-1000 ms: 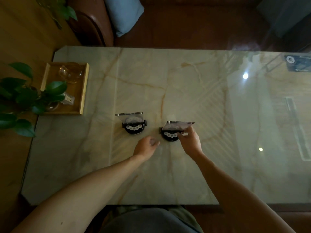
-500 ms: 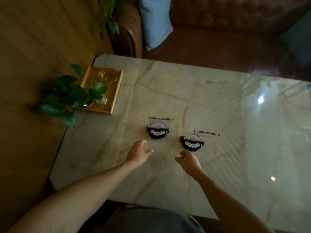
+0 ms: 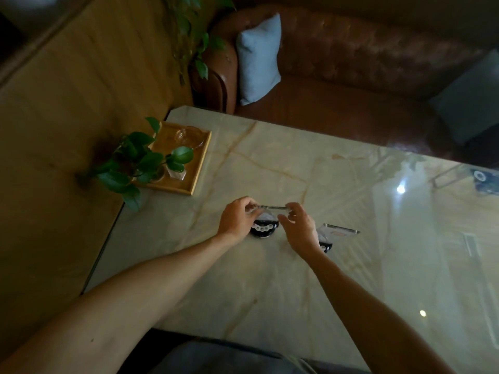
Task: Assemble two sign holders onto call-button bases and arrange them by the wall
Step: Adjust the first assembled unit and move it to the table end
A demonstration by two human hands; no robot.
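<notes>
Two black round call-button bases, each with a clear acrylic sign holder upright on it, stand on the marble table [image 3: 270,279]. The left sign holder [image 3: 273,208] sits on the left base [image 3: 263,229]. My left hand [image 3: 237,220] pinches the holder's left end and my right hand [image 3: 299,230] pinches its right end. The right sign holder [image 3: 340,230] stands on the right base [image 3: 325,246], partly hidden behind my right wrist; nobody touches it.
A wooden tray [image 3: 198,164] with glassware and a leafy potted plant [image 3: 140,164] sits at the table's far left corner by the wooden wall [image 3: 67,130]. A brown leather sofa [image 3: 351,66] with a light blue cushion [image 3: 258,59] lies beyond the table.
Both hands have moved from the table in front of the assemblies onto the left sign holder and gripped its ends. The right hand let go of the right assembly. The view swung left.
</notes>
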